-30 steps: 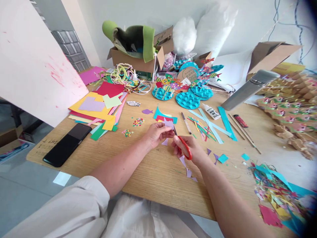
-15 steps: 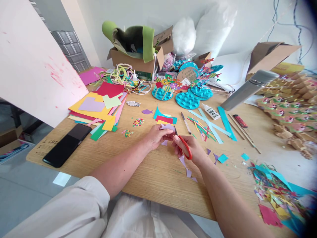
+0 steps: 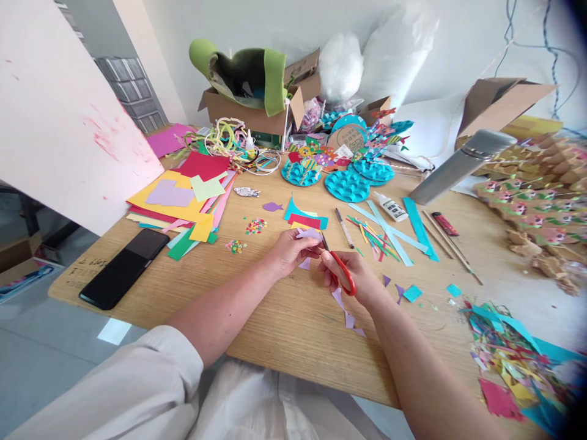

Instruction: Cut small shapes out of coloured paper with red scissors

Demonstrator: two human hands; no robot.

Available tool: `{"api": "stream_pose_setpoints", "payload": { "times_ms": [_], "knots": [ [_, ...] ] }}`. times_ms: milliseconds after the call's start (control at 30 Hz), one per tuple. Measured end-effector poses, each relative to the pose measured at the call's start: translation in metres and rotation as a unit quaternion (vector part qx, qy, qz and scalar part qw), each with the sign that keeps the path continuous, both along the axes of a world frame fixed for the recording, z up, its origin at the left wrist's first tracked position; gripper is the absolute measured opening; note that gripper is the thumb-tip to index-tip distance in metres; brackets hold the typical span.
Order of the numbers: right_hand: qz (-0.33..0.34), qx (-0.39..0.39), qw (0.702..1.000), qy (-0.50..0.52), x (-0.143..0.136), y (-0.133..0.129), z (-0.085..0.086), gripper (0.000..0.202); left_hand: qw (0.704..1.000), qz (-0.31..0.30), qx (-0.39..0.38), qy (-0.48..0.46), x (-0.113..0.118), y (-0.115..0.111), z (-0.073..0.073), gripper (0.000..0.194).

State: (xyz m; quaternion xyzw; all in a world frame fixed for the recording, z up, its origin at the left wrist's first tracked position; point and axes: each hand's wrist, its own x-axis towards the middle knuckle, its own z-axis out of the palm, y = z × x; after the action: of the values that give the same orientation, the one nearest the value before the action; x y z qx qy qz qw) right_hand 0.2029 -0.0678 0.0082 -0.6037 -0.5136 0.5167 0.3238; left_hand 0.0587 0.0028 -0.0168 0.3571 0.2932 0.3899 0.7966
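Between the fingers of my left hand is a small piece of light purple paper. My right hand is closed around red-handled scissors, whose blades point up and left, close to the paper's right edge. Purple paper scraps lie on the table just below the scissors. A darker purple paper fish lies flat beyond my left hand. Blue, red and yellow paper pieces are right behind the held paper.
A black phone and stacked coloured paper are on the left. Paper strips, a pen, a glue bottle and a grey flask stand or lie to the right. A scrap heap covers the right front.
Both hands stay almost in the same place. The light purple paper and the scissors show only a very slight shift.
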Motion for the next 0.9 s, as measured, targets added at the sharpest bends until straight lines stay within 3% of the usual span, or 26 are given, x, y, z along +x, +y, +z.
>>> {"api": "stream_pose_setpoints", "payload": {
  "times_ms": [900],
  "knots": [
    [0.010, 0.000, 0.999, -0.033, 0.0023, 0.0002, -0.0007, 0.055, 1.000, 0.000, 0.007, 0.005, -0.0003, 0.0017, -0.0024, 0.025]
  ]
}}
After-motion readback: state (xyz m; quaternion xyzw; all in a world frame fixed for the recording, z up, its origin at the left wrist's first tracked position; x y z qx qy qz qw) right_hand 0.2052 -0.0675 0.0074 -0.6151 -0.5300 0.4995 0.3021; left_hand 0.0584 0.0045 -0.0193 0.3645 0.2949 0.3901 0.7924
